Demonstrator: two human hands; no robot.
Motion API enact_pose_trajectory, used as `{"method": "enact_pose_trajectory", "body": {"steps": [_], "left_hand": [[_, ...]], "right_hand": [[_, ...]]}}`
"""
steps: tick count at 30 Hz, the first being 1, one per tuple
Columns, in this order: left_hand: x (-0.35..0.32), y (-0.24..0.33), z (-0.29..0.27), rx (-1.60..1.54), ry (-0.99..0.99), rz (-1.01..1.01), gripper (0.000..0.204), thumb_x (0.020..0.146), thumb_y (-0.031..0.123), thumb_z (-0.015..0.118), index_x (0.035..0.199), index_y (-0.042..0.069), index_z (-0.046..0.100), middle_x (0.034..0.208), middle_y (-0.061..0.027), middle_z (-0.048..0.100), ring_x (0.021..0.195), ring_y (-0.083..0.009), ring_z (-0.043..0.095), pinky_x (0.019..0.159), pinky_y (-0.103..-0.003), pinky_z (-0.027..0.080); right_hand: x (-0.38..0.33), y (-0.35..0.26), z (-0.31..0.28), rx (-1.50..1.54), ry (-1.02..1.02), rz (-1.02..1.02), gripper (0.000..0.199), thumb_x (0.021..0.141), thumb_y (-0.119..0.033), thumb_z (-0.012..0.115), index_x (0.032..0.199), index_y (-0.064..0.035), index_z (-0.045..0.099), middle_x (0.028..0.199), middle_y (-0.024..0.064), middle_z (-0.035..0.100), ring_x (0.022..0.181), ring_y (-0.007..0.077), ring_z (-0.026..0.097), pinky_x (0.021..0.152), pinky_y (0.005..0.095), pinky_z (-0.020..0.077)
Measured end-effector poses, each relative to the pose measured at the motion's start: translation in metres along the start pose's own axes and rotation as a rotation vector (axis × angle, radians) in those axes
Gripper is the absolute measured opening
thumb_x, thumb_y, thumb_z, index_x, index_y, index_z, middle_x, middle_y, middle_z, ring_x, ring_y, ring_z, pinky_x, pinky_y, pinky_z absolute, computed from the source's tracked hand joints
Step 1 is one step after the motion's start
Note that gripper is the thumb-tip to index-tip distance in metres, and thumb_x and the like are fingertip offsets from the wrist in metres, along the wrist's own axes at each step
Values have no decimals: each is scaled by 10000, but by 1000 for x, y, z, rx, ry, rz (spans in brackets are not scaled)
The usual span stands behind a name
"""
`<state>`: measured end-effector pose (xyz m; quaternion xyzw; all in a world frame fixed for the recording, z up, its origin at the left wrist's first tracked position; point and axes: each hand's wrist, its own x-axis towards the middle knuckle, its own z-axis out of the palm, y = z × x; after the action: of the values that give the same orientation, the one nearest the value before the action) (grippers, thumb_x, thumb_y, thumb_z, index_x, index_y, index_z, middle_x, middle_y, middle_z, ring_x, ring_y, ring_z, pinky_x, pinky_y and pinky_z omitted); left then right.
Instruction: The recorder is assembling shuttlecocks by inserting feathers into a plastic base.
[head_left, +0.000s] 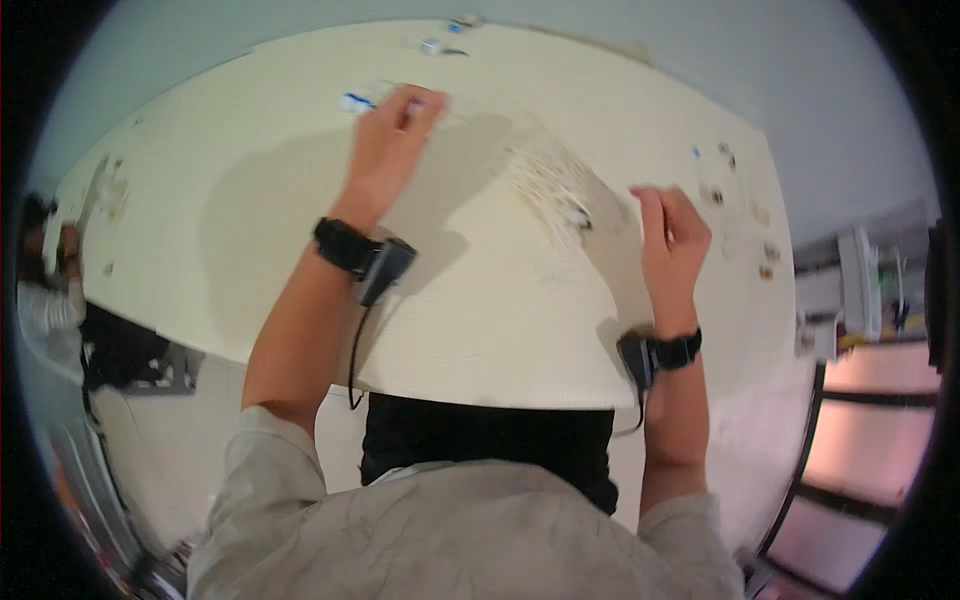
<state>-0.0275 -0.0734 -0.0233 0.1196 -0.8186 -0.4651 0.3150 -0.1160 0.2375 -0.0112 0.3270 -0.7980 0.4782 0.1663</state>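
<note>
A loose heap of thin whitish sticks or strands (552, 185) lies in the middle of the table, with a small dark bit at its near end. My left hand (392, 140) is over the far part of the table, left of the heap, thumb and fingers closed together. Beside its knuckles is a small blue and white item (357, 103); motion blur hides whether the hand touches it. To the right of the heap is my right hand (676, 228), its fingers curled in and thumb against them. What either hand pinches, if anything, is too small to make out.
Small items, among them a blue and white piece (432, 47), lie along the far edge of the pale table (480, 340). More small pieces (768, 255) are scattered near the right edge. Another person (55, 310) is at the table's far left.
</note>
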Motion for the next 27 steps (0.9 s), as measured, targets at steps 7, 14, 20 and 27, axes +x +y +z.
{"method": "enact_pose_trajectory", "body": {"steps": [7, 14, 20, 27], "left_hand": [[-45, 50, 37, -7, -527, 282, 298, 933, 353, 697, 896, 57, 692, 636, -138, 568, 567, -282, 531, 557, -390, 411], [-23, 33, 21, -177, -267, 239, 255, 942, 287, 675, 938, 33, 699, 720, -126, 635, 668, -269, 610, 644, -359, 487], [-2, -2, -6, 580, -57, 231, 226, 898, 262, 715, 992, 62, 667, 972, -56, 686, 901, -244, 675, 775, -376, 543], [-7, -1, 4, 670, -143, 106, 302, 898, 281, 727, 1110, 71, 676, 1084, -52, 678, 946, -202, 636, 776, -351, 527]], "right_hand": [[-9, -42, 15, 427, -249, 126, 440, 853, 37, 710, 1274, -79, 662, 1173, 55, 681, 745, 76, 572, 597, 212, 450], [23, -63, 28, 302, -319, 12, 370, 890, -9, 723, 1251, -23, 643, 1119, 54, 719, 888, 96, 656, 654, 215, 498], [28, -27, 51, 348, -143, -21, 444, 922, -35, 697, 1354, -36, 596, 1156, 80, 714, 965, 119, 681, 722, 237, 513], [4, -39, 54, 423, -234, 87, 480, 882, -28, 751, 1332, -34, 585, 1102, 89, 714, 995, 131, 673, 778, 266, 531]]}}
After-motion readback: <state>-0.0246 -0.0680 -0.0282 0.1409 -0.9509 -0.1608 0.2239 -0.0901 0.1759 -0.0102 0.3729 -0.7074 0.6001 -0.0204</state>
